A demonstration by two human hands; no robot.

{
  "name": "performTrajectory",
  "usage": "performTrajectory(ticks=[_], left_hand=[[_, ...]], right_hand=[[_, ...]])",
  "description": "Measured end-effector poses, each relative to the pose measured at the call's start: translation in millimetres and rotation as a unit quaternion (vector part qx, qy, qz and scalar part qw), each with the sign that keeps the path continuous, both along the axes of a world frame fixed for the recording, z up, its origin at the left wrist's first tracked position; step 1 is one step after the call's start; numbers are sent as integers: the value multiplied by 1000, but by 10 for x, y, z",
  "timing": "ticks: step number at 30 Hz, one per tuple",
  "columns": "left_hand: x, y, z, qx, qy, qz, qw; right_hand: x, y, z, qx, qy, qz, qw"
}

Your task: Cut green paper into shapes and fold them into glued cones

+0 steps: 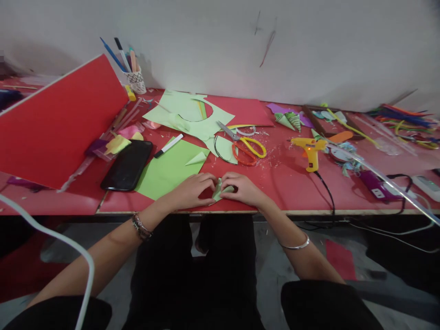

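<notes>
Near the front edge of the red table, both hands hold a small piece of pale green paper (217,196). My left hand (195,190) is closed on its left side, thumb and fingers curled toward it. My right hand (240,189) pinches the right side. Fingers cover much of the piece, so its exact shape is hard to tell. Just behind my left hand, a small pale green paper cone (196,159) rests on a bright green sheet (161,176). A cut pale green piece with a black outline (224,149) lies beyond the hands, beside scissors (245,144) with red and yellow handles.
A black phone (128,166) and a marker (168,145) lie left. Behind is a pale green sheet with a round cut-out (161,112). A yellow glue gun (311,151) stands right, its cord over the edge. A red board (68,119) leans far left, near a pen cup (135,81).
</notes>
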State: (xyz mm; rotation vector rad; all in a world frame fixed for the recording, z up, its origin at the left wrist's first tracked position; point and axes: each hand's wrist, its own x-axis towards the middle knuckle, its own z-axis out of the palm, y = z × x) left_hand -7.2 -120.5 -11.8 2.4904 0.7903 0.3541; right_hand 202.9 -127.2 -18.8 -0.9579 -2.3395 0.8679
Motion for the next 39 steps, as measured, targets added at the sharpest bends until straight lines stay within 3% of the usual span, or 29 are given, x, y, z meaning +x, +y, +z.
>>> performTrajectory(ticks=[5, 24, 35, 39], left_hand=[[5, 3, 16, -9, -7, -3, 1000], [-26, -1, 19, 19, 26, -31, 999], [-40, -1, 18, 73, 61, -62, 994], [-53, -18, 14, 95, 80, -50, 991]], right_hand=[[119, -17, -12, 3, 14, -13, 1000], [27, -152, -97, 74, -43, -169, 982], [-69, -232, -61, 128, -190, -251, 941], [-78, -290, -21, 133, -190, -276, 933]])
